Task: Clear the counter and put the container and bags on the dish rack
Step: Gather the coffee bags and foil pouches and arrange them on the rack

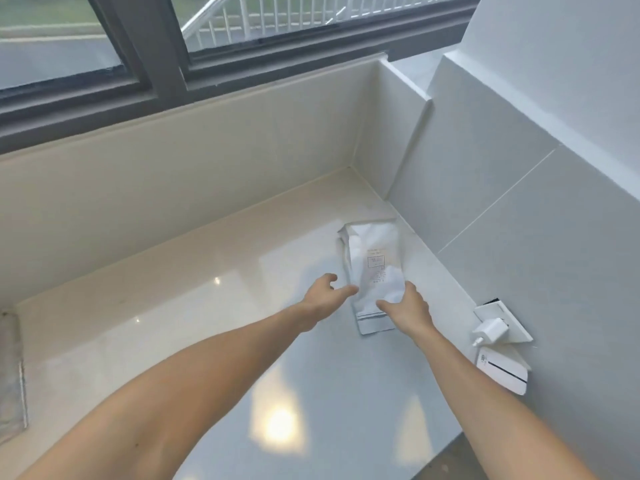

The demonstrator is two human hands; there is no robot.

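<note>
Flanking bags (375,261), hands (367,299), charger (491,330) beside

The glossy white stone worktop (145,341) is carrying flat white plastic bags (375,258), lying near its right wall corner.

The worktop (173,341) lies bare from 9 to 6 o'clock — broad room for a hand. At 1 o'clock the bags (375,268) sit close to the tiled wall (519,244); at 3 o'clock a plugged charger (491,330) juts from it — a narrow pass.
</note>
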